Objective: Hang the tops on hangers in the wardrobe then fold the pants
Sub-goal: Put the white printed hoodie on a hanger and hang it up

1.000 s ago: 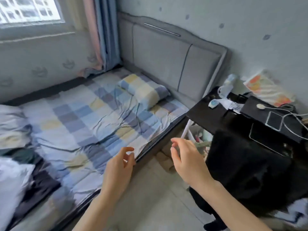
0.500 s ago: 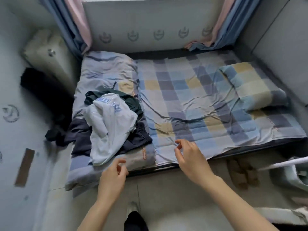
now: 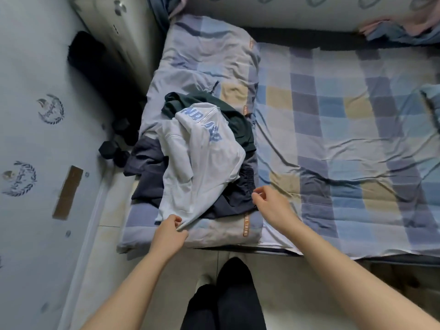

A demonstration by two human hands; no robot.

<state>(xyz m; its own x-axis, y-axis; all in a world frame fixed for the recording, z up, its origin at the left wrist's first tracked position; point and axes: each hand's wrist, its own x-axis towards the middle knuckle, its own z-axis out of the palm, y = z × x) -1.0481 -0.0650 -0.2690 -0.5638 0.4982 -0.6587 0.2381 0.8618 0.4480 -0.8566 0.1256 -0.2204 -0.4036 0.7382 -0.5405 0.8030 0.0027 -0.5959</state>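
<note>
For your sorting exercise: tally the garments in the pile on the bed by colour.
White top with blue lettering: 1
Dark green garment: 1
Dark navy garments: at least 1; overlaps hide any more
Total: at least 3

Crumpled white cotton top with blue lettering (image 3: 202, 163) lies uppermost on the heap; dark green top (image 3: 238, 125) bunched beneath it; dark navy elastic-waist pants (image 3: 233, 196) underneath (waistband showing at right)

Bed (image 3: 333, 144) with checked sheet; folded quilt (image 3: 202, 58) at its left end. Dumbbells (image 3: 114, 148) on floor left of bed.
</note>
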